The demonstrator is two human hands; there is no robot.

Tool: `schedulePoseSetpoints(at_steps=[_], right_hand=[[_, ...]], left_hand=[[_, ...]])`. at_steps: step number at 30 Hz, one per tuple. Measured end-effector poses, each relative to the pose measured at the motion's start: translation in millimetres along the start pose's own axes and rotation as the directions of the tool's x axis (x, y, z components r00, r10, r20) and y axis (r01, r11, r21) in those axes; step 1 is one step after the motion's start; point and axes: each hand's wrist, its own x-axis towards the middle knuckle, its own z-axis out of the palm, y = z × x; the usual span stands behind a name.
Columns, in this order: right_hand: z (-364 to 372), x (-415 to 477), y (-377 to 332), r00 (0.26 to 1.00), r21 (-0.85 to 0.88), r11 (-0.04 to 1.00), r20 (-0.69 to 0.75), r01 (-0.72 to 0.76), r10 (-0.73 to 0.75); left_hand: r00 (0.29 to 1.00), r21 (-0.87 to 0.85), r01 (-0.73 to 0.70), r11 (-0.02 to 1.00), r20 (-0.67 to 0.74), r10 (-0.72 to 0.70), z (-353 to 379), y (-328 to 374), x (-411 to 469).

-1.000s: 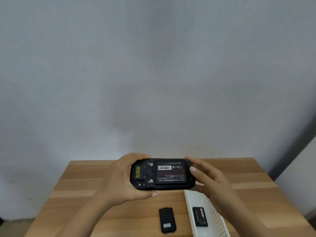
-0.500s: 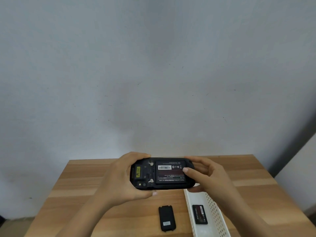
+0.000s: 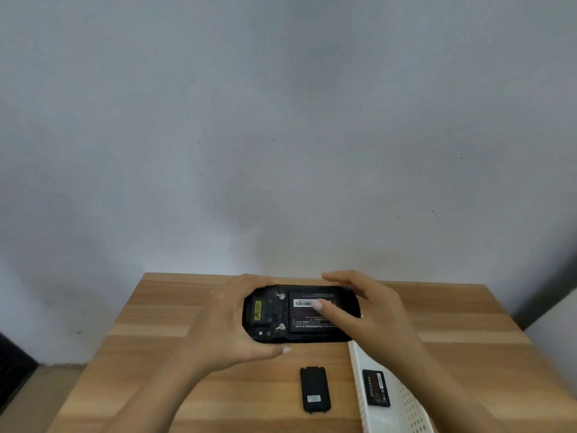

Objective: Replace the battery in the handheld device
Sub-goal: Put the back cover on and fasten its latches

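Note:
A black handheld device point(image 3: 271, 320) is held above the wooden table, back side up and its cover off. My left hand point(image 3: 224, 326) grips its left end. A battery point(image 3: 309, 320) with a white barcode label lies in the open bay. My right hand point(image 3: 371, 310) is at the right end, thumb tip pressing on the battery label and fingers curled over the far edge. The black battery cover point(image 3: 314, 389) lies flat on the table below the device. Another battery point(image 3: 376, 388) rests in a white perforated basket point(image 3: 359, 398).
The wooden table point(image 3: 156, 354) stands against a plain grey wall. The basket runs along the front right, under my right forearm. The floor drops off at the table's left and right edges.
My right hand slid leftward over the device; its thumb went from the right edge onto the battery label. The left hand kept its hold. The view shifted slightly.

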Motion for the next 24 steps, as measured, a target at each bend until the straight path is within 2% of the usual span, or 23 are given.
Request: schedulePoseSetpoints(at_steps=[3, 4, 6, 8, 10, 13, 15, 18, 21, 24], right_hand=[[9, 9, 23, 0.976, 0.291, 0.95, -0.15, -0.109, 0.158], [19, 13, 38, 0.957, 0.312, 0.936, -0.183, -0.16, 0.225], [55, 16, 78, 0.916, 0.183, 0.914, -0.115, -0.362, 0.385], [102, 10, 128, 0.822, -0.02, 0.823, 0.03, -0.568, 0.568], [143, 1, 172, 0.711, -0.207, 0.72, 0.129, -0.662, 0.691], [176, -1, 211, 0.574, -0.422, 0.549, 0.078, -0.722, 0.815], [187, 1, 218, 0.524, -0.456, 0.467, 0.003, -0.757, 0.852], [194, 2, 219, 0.487, -0.435, 0.416, -0.062, -0.799, 0.871], [201, 8, 224, 0.45, -0.404, 0.397, -0.041, -0.824, 0.892], [204, 11, 230, 0.411, -0.443, 0.383, 0.036, -0.81, 0.911]], left_hand=[[0.998, -0.006, 0.051, 0.999, -0.03, -0.051, -8, -11, -6], [0.997, -0.01, 0.063, 0.998, -0.045, -0.063, -11, -16, -9], [0.993, -0.021, 0.085, 0.996, -0.076, -0.087, -16, -24, -15], [0.99, -0.046, 0.11, 0.993, -0.082, -0.113, -21, -32, -20], [0.991, -0.045, 0.115, 0.992, -0.064, -0.118, -24, -40, -26], [0.987, -0.037, 0.144, 0.989, -0.07, -0.146, -29, -45, -34], [0.982, -0.005, 0.171, 0.985, -0.084, -0.171, -33, -47, -39], [0.981, 0.015, 0.184, 0.983, -0.069, -0.183, -37, -51, -43], [0.98, 0.02, 0.187, 0.982, -0.069, -0.186, -40, -59, -46], [0.975, 0.006, 0.212, 0.977, -0.068, -0.211, -42, -63, -51]])
